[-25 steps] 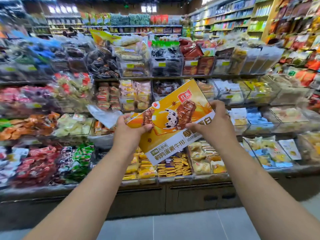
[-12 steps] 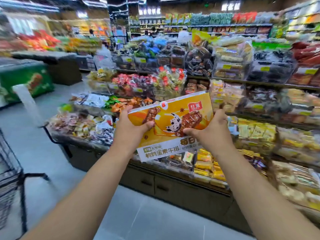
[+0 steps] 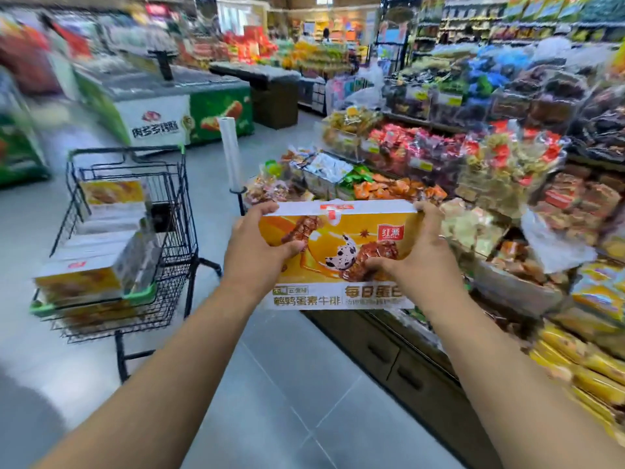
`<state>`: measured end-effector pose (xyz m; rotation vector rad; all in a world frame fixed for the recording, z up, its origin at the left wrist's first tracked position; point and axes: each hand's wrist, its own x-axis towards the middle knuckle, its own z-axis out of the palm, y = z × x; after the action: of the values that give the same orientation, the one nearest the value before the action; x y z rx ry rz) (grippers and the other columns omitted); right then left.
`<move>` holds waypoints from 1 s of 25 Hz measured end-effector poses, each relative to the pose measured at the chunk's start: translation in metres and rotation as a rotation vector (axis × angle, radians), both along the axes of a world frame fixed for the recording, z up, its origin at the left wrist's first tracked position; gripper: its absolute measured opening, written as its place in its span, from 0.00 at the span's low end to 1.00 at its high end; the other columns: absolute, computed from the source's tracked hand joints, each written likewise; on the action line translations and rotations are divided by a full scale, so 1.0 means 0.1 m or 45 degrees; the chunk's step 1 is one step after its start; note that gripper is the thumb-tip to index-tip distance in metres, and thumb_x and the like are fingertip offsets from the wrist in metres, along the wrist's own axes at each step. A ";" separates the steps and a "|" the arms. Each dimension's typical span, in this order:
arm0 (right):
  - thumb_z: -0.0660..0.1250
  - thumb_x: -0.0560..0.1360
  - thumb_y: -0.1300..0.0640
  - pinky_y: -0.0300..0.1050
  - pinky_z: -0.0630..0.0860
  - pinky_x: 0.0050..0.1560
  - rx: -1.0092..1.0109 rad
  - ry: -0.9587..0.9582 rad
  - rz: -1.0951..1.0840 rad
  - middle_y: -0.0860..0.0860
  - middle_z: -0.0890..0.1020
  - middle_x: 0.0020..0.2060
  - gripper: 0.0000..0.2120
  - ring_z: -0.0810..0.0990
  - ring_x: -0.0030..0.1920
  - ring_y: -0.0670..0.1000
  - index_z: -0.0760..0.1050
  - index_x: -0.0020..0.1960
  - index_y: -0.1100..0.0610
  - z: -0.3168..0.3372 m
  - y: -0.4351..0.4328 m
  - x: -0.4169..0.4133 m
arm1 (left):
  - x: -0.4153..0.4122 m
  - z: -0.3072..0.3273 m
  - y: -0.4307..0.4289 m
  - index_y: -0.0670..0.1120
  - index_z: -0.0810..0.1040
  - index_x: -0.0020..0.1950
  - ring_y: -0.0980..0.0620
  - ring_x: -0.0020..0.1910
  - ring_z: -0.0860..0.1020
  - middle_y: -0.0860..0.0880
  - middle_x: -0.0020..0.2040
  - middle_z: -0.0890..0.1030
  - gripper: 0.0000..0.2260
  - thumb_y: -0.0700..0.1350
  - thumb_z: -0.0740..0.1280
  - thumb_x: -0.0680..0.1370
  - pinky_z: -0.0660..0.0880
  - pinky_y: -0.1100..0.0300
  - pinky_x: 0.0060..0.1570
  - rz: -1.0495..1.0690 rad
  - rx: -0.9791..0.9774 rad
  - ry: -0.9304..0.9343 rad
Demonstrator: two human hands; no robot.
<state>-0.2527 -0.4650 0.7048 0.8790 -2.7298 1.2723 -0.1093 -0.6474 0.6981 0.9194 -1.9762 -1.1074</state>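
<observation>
A yellow and white snack box (image 3: 341,238) with printed meat pieces and a speckled egg is held level in front of me. My left hand (image 3: 257,247) grips its left end, thumb across the front face. My right hand (image 3: 419,255) grips the right end, thumb on the front and fingers over the top edge. To the left stands a black wire shopping cart (image 3: 176,211) holding several boxes of the same kind (image 3: 98,262).
Tiered snack shelves (image 3: 473,170) full of wrapped packets run along the right, with dark cabinet doors (image 3: 399,363) below. A roll of plastic bags on a stand (image 3: 230,150) rises behind the box. A green and white chest freezer (image 3: 176,113) stands beyond the cart across grey floor.
My view has swung left from the shelves toward the aisle, bringing the cart into sight. The box came level and turned with me, both hands keeping their hold.
</observation>
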 end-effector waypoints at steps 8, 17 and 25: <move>0.81 0.62 0.47 0.55 0.75 0.54 -0.046 0.016 0.345 0.56 0.76 0.58 0.45 0.76 0.57 0.59 0.56 0.68 0.49 -0.13 -1.41 -0.11 | 0.34 -0.02 -0.97 0.59 0.71 0.60 0.47 0.57 0.75 0.49 0.59 0.75 0.27 0.50 0.79 0.66 0.76 0.47 0.58 0.328 -0.073 -0.133; 0.80 0.63 0.47 0.52 0.75 0.52 -0.023 -0.018 0.773 0.55 0.78 0.55 0.40 0.78 0.54 0.59 0.57 0.64 0.49 -0.23 -3.03 0.25 | 1.04 -0.13 -1.95 0.60 0.69 0.60 0.49 0.56 0.76 0.50 0.60 0.76 0.27 0.51 0.79 0.67 0.75 0.50 0.58 0.726 -0.058 -0.211; 0.79 0.64 0.45 0.51 0.75 0.51 0.030 -0.037 0.850 0.55 0.76 0.56 0.39 0.77 0.54 0.58 0.56 0.64 0.49 -0.45 -4.61 1.01 | 1.84 -0.32 -3.35 0.57 0.69 0.65 0.51 0.52 0.73 0.49 0.58 0.72 0.27 0.51 0.77 0.69 0.74 0.55 0.58 0.816 -0.075 -0.299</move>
<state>-0.1515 -0.9263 0.6596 1.8897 -2.5518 1.3114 0.0749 -0.9824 0.6664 1.5610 -1.6771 -0.5910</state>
